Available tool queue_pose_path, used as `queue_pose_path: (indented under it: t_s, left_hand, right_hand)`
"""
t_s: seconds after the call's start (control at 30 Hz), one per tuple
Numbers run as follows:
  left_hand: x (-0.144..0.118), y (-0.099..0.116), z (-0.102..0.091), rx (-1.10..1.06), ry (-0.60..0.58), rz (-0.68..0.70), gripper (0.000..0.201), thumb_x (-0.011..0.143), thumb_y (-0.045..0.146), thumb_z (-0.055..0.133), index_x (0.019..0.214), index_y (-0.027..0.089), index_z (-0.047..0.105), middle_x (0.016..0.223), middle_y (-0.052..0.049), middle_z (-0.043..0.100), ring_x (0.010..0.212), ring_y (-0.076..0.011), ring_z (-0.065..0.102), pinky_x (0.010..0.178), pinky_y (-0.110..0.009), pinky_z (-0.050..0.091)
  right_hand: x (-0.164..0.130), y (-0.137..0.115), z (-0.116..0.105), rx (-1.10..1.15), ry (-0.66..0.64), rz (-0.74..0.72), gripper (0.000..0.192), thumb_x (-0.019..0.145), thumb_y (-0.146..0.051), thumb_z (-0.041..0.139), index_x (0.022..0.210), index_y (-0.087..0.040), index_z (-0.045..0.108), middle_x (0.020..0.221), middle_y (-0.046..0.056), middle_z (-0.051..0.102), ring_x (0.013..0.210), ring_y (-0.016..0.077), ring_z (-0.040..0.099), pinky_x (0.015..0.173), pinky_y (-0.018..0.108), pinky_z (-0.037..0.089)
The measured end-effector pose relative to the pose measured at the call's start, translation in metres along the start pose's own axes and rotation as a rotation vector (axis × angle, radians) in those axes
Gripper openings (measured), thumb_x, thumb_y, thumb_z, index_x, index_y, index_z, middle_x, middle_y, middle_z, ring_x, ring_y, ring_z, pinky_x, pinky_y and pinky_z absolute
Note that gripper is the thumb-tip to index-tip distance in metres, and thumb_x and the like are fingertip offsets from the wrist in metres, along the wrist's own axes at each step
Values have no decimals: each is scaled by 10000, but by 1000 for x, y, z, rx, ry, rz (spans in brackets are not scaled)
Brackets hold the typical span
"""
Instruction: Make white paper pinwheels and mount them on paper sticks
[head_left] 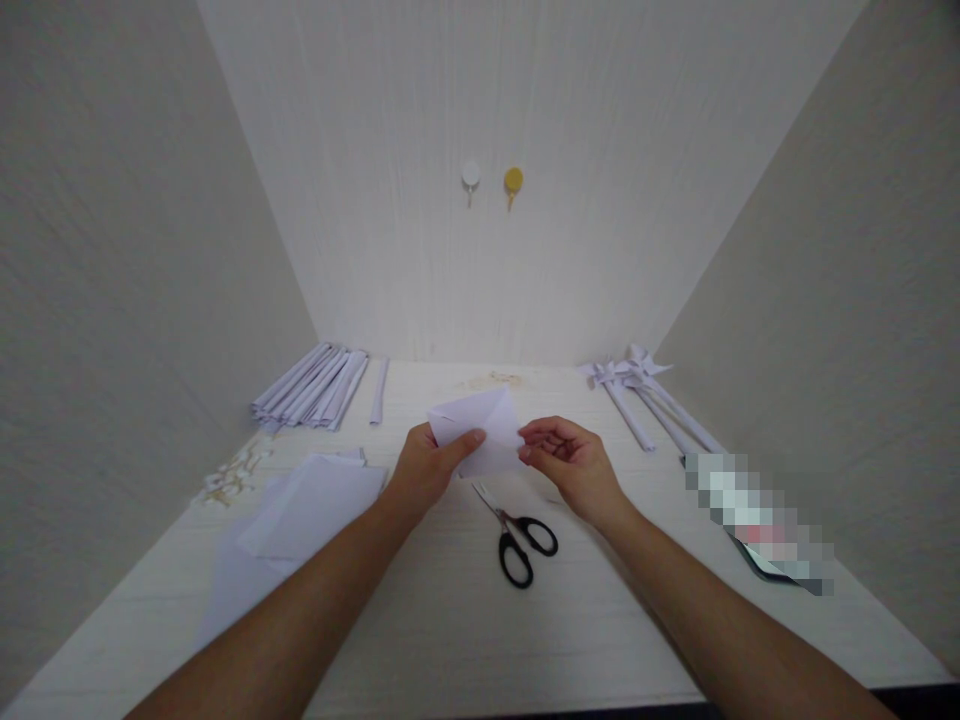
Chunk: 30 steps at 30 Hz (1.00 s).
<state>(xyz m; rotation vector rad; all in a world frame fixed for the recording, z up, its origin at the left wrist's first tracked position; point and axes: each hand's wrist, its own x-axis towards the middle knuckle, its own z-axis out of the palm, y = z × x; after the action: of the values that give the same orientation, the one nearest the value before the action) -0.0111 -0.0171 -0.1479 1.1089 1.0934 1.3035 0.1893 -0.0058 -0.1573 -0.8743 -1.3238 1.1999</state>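
As two hands handle one paper, one scissors, two hooks

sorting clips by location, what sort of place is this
Probably a small craft workspace: a white tabletop walled on three sides, with scissors, paper sticks and folded paper in the left hand.

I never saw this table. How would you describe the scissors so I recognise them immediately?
Find the pale tabletop, then the paper the left hand holds. Just below it in the picture lie scissors; two black handle loops set them apart from the white sheets.
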Motion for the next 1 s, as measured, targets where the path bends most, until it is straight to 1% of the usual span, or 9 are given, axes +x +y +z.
queue_pose_path:
  t_s: [0.17,0.3,0.43,0.53,0.6,0.7,0.8,0.9,1.0]
  left_hand:
    - [1,-2,-1,17,-5,6,411,688,442,861,936,119,804,936,-124,822,869,-279,746,812,-379,566]
    - [2,-4,-1,29,-18,10,393,691,446,854,903,119,800,921,-118,820,862,-272,742,824,-380,564]
    - [2,-4,-2,37,-23,5,406,701,444,836,933,114,791,927,-119,817,860,-269,739,812,-377,567]
    - [2,-4,-3,59,-9,0,396,706,435,823,934,113,782,903,-110,811,817,-252,729,756,-350,557]
    - [2,-4,-4,77,-17,-12,352,700,412,814,894,121,778,873,-94,805,771,-232,717,713,-327,544]
    - [1,-3,-2,102,-90,-66,270,658,347,809,812,128,774,782,-73,787,670,-215,693,628,-308,518]
    - [-2,-2,1,122,-186,-130,238,611,284,806,788,126,782,715,-69,770,594,-215,674,566,-305,494]
    - [-3,-2,1,128,-212,-147,232,598,270,811,777,125,780,691,-63,757,566,-203,656,536,-289,470]
    - [0,-1,-3,119,-158,-111,218,594,269,836,742,131,754,647,-30,719,542,-163,612,510,-252,427]
  right_hand:
    - [1,0,0,21,3,9,257,643,-272,895,828,-219,724,745,-10,711,663,133,641,623,273,532]
    - [0,1,1,26,-4,21,270,647,-271,887,748,-214,643,712,-29,676,607,121,613,588,270,521]
    - [-1,1,1,14,-28,47,293,639,-244,873,705,-212,589,690,-38,656,572,122,600,568,279,517]
    - [-1,0,0,-20,-49,48,287,616,-194,871,675,-202,591,646,-37,643,560,117,577,561,268,482]
    - [0,-2,-1,-36,-23,22,292,615,-185,871,695,-205,591,698,-22,671,626,124,594,595,263,469]
    - [2,-3,-2,-36,53,-30,331,649,-244,864,856,-236,605,824,-17,700,755,146,631,665,274,482]
    - [2,-2,-2,-44,64,-44,394,662,-278,859,983,-251,632,834,-11,712,756,159,638,664,288,485]
    - [0,0,-1,-66,51,-34,323,643,-240,867,905,-226,679,763,-10,698,679,143,605,608,271,445]
    - [-1,0,-1,-73,64,-36,276,622,-200,869,829,-217,688,734,-20,674,665,129,584,593,255,427]
